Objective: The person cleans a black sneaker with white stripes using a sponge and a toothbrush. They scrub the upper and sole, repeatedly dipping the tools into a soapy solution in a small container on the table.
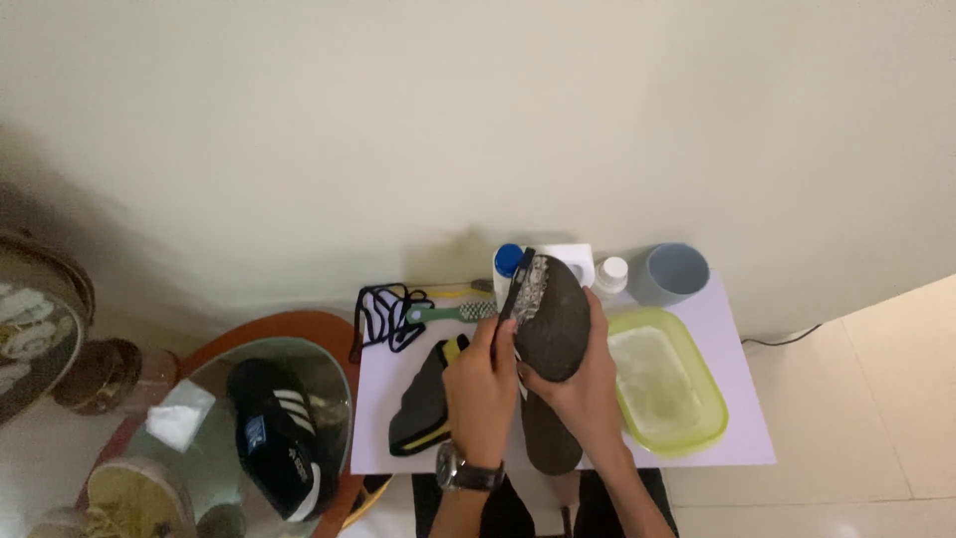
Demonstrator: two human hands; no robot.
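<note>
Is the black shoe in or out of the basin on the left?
In: the black shoe lies inside the basin, below its rim.

Bare forearms, no sleeves; dark wristwatch [468, 472] with metal case on left wrist.

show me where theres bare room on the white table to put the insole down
Bare table shows right of the green tray, toward the near right corner, and in a strip at the near left corner beside the folded dark insole. The back edge is crowded: laces, toothbrush, bottles, grey cup.
</note>
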